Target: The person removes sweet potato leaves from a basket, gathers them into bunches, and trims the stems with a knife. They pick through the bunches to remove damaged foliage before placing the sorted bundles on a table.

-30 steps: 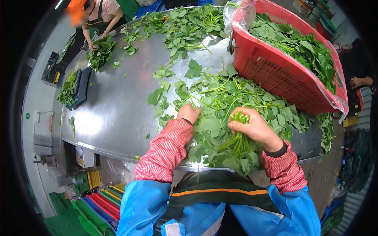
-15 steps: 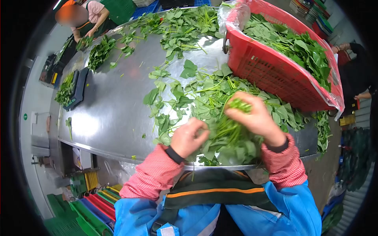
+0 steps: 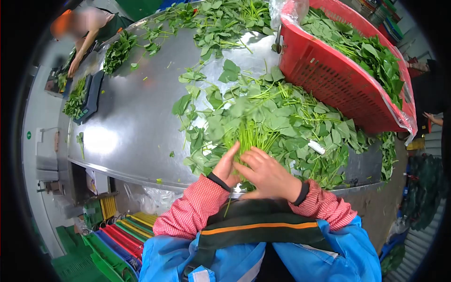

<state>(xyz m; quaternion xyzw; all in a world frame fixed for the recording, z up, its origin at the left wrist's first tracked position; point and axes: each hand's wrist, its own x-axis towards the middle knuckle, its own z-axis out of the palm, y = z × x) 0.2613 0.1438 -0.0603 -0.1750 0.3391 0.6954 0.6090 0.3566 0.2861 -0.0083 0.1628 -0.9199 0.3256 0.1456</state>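
A bunch of leafy green stems (image 3: 251, 134) stands in front of me, leaves pointing away and stem ends toward my body. My left hand (image 3: 226, 169) is closed around its lower left side, thumb up along the stems; its other fingers are partly hidden. Against the stem ends lies my right hand (image 3: 273, 175), its fingers stretched and thumb apart, the fingertips close to my left hand. Loose leafy greens (image 3: 291, 117) spread around and beyond the bunch on the metal table (image 3: 136, 136). A small white piece (image 3: 316, 147) rests on the leaves to the right.
A red plastic crate (image 3: 338, 80) lined with clear film holds more greens at the far right. On the left edge is a dark scale-like tray (image 3: 90, 101) beside greens. A co-worker (image 3: 91, 28) reaches at the far left. Coloured crates (image 3: 115, 244) stand below the table.
My right hand has come down and left to meet my left hand. The bunch it held has turned, stem ends now toward me. The white piece now shows. The co-worker's arm has moved.
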